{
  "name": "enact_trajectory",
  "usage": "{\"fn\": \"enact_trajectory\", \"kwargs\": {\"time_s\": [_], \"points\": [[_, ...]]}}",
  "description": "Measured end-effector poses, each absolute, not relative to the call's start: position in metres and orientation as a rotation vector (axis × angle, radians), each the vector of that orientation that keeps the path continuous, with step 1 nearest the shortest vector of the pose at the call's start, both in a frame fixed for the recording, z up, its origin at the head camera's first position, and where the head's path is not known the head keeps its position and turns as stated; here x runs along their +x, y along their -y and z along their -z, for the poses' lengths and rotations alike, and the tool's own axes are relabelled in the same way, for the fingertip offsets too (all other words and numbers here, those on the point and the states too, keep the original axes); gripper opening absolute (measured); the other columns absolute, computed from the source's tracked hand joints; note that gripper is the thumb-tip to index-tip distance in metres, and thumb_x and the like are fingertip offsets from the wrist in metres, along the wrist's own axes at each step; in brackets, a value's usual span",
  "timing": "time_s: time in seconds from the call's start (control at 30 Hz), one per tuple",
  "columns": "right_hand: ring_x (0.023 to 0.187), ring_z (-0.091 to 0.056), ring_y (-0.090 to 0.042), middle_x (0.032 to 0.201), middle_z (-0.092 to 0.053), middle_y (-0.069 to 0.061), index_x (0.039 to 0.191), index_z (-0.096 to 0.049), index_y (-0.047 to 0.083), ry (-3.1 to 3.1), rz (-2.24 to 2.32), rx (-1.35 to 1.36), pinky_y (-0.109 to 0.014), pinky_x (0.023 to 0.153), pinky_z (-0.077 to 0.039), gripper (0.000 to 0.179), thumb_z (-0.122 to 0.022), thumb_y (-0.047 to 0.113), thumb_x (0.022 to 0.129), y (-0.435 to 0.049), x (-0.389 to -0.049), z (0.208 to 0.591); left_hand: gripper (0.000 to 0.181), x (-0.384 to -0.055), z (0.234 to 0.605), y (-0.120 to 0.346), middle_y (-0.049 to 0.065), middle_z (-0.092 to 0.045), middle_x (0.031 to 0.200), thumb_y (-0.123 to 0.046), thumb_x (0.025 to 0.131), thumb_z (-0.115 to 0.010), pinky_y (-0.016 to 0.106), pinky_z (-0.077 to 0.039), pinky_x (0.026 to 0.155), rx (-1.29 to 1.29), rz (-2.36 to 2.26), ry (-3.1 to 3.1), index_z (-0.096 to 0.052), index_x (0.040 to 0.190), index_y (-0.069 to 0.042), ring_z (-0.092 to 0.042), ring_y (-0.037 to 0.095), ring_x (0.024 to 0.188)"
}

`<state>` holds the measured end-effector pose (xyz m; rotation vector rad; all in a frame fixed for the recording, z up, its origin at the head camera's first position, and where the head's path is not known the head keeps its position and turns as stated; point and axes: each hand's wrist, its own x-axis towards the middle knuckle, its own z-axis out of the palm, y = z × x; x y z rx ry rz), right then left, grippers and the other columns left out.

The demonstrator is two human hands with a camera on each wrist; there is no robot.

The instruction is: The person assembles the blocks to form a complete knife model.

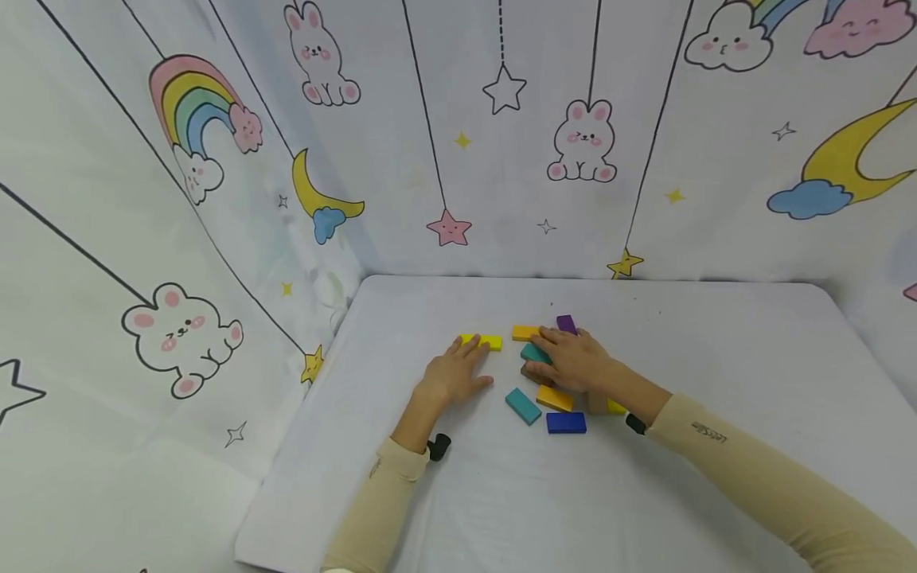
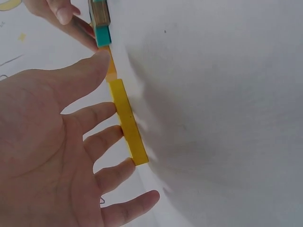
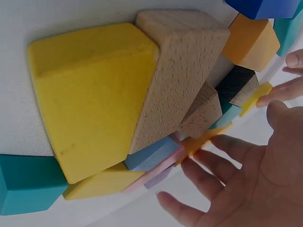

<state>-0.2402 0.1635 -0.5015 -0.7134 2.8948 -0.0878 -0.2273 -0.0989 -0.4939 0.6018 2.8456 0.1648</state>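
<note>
My left hand [image 1: 451,376] lies with fingers spread at a long yellow block [image 1: 493,343] on the table. In the left wrist view several fingertips touch the long side of this yellow block [image 2: 129,124]. Over a cluster of blocks reaches my right hand [image 1: 579,362], its fingers extended. Its fingertips are at an orange block [image 1: 525,333], with a teal block [image 1: 532,352] and a brown block partly hidden beneath the hand. A purple block [image 1: 566,324] shows just beyond. In the right wrist view, a large yellow block [image 3: 94,99] leans against a wooden block [image 3: 180,71].
Nearer the person lie a teal block [image 1: 524,406], another orange block [image 1: 555,399] and a blue block [image 1: 567,422]. The white table [image 1: 716,358] meets a patterned cloth wall [image 1: 387,159] at its back and left. Light blue and pink blocks show in the right wrist view.
</note>
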Motion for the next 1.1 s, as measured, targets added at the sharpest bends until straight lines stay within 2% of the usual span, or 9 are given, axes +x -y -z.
{"fn": "enact_trajectory", "kwargs": {"time_s": [0.17, 0.67, 1.1], "points": [[0.149, -0.041, -0.04, 0.163, -0.04, -0.02, 0.159, -0.044, 0.009, -2.903, 0.083, -0.719, -0.072, 0.116, -0.031, 0.073, -0.042, 0.061, 0.107, -0.162, -0.24, 0.501, 0.072, -0.235, 0.495, 0.098, 0.002, -0.024, 0.173, -0.052, 0.104, -0.059, 0.057, -0.039, 0.118, 0.586, -0.169, -2.836, -0.035, 0.165, -0.021, -0.021, 0.033, 0.159], [0.151, -0.036, -0.039, 0.166, -0.036, -0.019, 0.161, -0.041, 0.01, -2.887, 0.091, -0.715, -0.071, 0.115, -0.033, 0.072, -0.043, 0.059, 0.107, -0.158, -0.241, 0.501, 0.071, -0.253, 0.5, 0.094, 0.0, -0.023, 0.173, -0.053, 0.105, -0.056, 0.056, -0.043, 0.115, 0.602, -0.168, -2.852, -0.034, 0.165, -0.022, -0.02, 0.032, 0.159], [0.152, -0.035, -0.038, 0.166, -0.035, -0.02, 0.161, -0.04, 0.008, -2.88, 0.085, -0.735, -0.069, 0.116, -0.034, 0.072, -0.043, 0.058, 0.108, -0.148, -0.244, 0.497, 0.074, -0.263, 0.507, 0.094, 0.001, -0.019, 0.174, -0.054, 0.105, -0.056, 0.054, -0.037, 0.12, 0.584, -0.17, -2.864, -0.03, 0.166, -0.022, -0.016, 0.033, 0.16]]}}
